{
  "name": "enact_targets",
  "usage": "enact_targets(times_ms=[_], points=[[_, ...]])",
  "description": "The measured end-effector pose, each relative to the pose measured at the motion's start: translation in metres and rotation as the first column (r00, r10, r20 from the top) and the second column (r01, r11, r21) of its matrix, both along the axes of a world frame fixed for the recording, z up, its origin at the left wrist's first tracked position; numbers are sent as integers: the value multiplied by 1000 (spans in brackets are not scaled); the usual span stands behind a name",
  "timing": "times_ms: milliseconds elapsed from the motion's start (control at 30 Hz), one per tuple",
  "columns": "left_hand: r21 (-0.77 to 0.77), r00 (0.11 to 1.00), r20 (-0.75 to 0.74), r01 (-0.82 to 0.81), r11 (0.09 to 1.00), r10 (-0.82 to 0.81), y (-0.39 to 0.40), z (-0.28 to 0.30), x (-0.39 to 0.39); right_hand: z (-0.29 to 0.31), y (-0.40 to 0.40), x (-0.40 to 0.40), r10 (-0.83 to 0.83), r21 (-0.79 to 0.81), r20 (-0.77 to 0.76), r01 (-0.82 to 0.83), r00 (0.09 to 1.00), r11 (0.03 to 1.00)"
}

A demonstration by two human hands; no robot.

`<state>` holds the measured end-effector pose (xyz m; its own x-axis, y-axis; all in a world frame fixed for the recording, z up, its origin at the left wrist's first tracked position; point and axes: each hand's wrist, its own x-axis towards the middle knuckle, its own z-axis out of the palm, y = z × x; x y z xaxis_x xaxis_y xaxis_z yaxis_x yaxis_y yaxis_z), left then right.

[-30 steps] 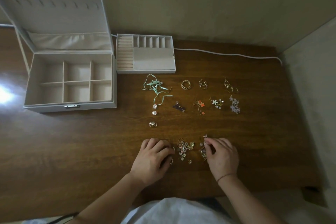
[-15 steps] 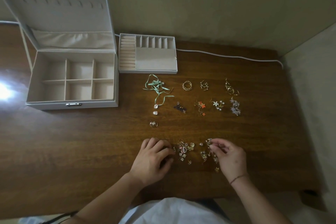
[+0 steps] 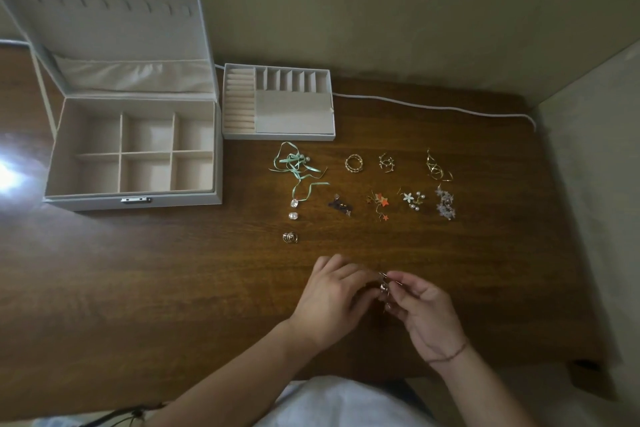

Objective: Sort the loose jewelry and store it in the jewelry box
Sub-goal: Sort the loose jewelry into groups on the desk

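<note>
At far left on the bench [image 3: 138, 288] we see the box [image 3: 133, 149], lid up, its six compartments holding nothing. Just right of it sits the tray [image 3: 278, 102] with ring rolls and slots, nothing in it either. Further right, sorted pieces lie well apart in rows — a green ribbon [image 3: 296, 166], a ring [image 3: 354, 163], star earrings [image 3: 379, 204], flower earrings [image 3: 412, 200].

Nearer us, our left hand [image 3: 330, 302] and right hand [image 3: 424, 312] meet over the bench. The right fingertips pinch a small gold cluster [image 3: 383, 286]; the left fingers curl in to touch it, though we cannot tell whether they grip.

The cluster looks tangled, so we judge that pulling hard could bend a hook, or flick a piece into the sorted rows — or off the near edge.
</note>
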<state>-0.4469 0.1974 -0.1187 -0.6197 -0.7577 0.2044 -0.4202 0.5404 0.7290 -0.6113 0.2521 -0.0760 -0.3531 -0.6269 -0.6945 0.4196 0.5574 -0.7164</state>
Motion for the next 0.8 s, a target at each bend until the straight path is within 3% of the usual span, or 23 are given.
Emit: enact_targets(times_ms=[100, 267, 367, 500, 633, 800], points=[[29, 999, -23, 45, 999, -45, -1, -2, 0, 0, 2, 2, -50, 5, 103, 50, 993, 999], [231, 990, -136, 73, 970, -43, 7, 0, -1, 0, 7, 11, -38, 0, 69, 38, 997, 999], [308, 987, -162, 34, 951, 17, 11, 0, -3, -2, 8, 13, 37, 13, -103, -36, 994, 999], [353, 991, -117, -13, 936, 58, 15, 0, 0, -6, 11, 9, 174, 87, -371, -152, 912, 985], [387, 991, -69, -78, 919, 113, 10, -2, 7, -12, 15, 3, 438, 227, -607, -384, 663, 895], [207, 975, 7, -218, 954, 221, -26, -5, 3, -16, 15, -1, 589, 355, -744, -558, 317, 750]])
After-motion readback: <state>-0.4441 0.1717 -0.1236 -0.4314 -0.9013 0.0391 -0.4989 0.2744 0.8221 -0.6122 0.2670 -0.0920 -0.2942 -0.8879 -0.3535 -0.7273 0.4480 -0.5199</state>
